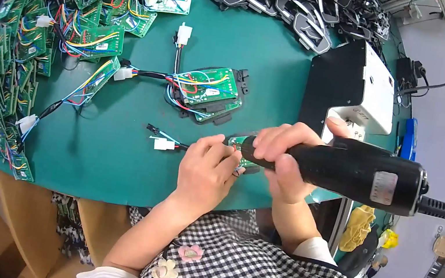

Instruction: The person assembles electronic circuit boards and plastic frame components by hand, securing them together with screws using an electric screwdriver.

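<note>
My right hand (293, 157) is wrapped round a black electric screwdriver (346, 170), lying nearly level with its cord leaving at the right. Its front end is over a small green circuit board (238, 141), mostly hidden beneath my hands. My left hand (209, 167) is closed on the board's left side, fingers bent. A short cable with a white connector (164, 144) comes out left of that hand. Farther off, a wired green circuit board (210, 87) lies on a black plastic part (225, 117), its cable ending in a white plug (183, 34). The screwdriver's tip is hidden.
Many wired circuit boards (89, 37) are heaped along the left of the green table (106, 164). Black plastic frames (309, 27) pile up at the back. A black-and-white box-shaped machine (355, 84) stands to the right. Below the table are brown cartons (27, 218).
</note>
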Motion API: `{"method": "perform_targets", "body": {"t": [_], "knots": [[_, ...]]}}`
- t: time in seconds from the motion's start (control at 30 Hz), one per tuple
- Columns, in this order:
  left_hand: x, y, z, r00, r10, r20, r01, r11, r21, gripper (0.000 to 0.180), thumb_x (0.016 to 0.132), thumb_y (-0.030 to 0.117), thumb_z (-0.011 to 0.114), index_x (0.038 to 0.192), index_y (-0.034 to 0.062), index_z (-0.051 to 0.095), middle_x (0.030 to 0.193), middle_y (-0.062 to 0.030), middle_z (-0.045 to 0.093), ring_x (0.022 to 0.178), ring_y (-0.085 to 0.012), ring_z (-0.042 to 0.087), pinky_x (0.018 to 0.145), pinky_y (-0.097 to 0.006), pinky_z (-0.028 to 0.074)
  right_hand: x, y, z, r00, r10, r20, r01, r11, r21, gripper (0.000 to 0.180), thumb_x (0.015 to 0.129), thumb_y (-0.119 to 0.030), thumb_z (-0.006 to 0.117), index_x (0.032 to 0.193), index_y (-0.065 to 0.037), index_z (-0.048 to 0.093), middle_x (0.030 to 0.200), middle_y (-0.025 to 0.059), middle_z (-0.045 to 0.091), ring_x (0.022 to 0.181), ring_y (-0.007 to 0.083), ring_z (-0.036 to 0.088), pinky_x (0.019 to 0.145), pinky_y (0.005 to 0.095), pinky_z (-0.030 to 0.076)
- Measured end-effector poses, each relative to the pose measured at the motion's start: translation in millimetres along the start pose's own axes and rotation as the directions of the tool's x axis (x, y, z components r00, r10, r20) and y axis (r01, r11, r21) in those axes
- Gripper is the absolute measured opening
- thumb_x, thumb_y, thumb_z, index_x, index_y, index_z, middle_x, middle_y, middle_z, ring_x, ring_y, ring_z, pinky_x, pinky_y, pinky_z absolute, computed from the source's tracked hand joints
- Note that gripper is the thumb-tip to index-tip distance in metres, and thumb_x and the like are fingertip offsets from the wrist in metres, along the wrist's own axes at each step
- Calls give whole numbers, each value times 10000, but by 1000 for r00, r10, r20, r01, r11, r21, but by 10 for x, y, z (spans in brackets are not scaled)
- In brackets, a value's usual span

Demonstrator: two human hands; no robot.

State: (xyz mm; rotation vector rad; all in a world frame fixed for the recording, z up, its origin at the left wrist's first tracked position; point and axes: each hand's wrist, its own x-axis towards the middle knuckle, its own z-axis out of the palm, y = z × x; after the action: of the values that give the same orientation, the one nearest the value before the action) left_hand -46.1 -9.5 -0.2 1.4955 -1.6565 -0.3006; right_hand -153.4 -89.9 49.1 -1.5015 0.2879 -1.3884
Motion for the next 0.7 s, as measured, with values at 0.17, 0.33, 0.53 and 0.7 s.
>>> {"method": "perform_targets", "body": {"t": [0.17,0.33,0.53,0.7], "knots": [[10,-2,-14,1000,-4,-1,4,1000,-5,285,511,99,775,753,62,628,787,-33,587,874,-284,569,758,-378,486,49,-85,66,990,84,-113,-91,994,-64,731,826,-173,613,1344,-123,100,699,78,523,584,181,541,615,372,476],[95,30,-258,996,-83,-26,69,934,-352,281,587,96,743,846,48,645,830,-57,594,883,-257,547,733,-356,458,123,-287,-45,987,20,-161,-6,997,82,662,830,-117,563,1340,-139,142,702,75,516,581,190,532,613,379,476],[99,89,-288,969,-224,104,247,873,-421,143,671,88,720,809,74,689,766,-25,631,728,-195,534,669,-304,411,16,-501,8,976,4,-218,54,964,260,579,846,-180,496,1347,-135,207,738,73,498,603,197,521,607,371,458],[8,224,-326,960,-272,64,269,833,-484,90,684,89,715,770,90,688,770,-8,644,757,-171,534,723,-305,384,-24,-676,-1,961,-36,-275,120,948,294,542,842,-172,462,1339,-130,251,731,68,494,579,186,501,593,361,448]]}}
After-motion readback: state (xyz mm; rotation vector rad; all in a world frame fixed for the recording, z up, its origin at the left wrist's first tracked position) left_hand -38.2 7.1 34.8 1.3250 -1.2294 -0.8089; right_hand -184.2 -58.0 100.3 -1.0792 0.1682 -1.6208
